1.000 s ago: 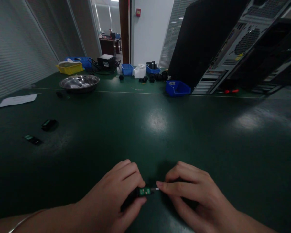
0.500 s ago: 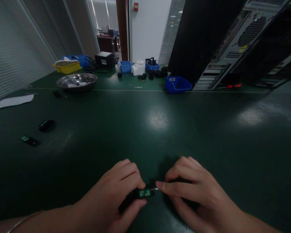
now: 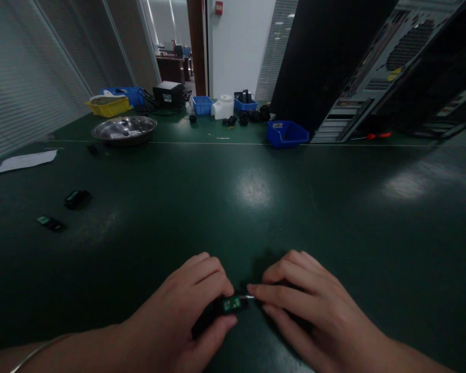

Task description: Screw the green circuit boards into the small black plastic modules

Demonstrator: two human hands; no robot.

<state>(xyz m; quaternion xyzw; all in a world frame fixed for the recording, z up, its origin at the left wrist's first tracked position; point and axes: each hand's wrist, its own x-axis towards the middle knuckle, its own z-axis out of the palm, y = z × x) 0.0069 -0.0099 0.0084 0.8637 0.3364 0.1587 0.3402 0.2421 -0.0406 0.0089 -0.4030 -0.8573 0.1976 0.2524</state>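
Small green circuit board (image 3: 232, 304) in a black holder sits low over the green surface (image 3: 256, 207), pinched by the left hand (image 3: 186, 316) fingers. The right hand (image 3: 314, 311) fingers pinch its thin metal tip (image 3: 249, 297).

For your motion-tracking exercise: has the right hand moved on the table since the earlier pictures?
Barely. The right hand stays by the left hand at the small green part; its fingertip has crept slightly closer.

The view was dim and underexposed. Overhead light left soft glare patches on the green surface (image 3: 252, 189) at centre and right; daylight glowed from the doorway at upper centre. Edges bowed with wide-angle distortion.
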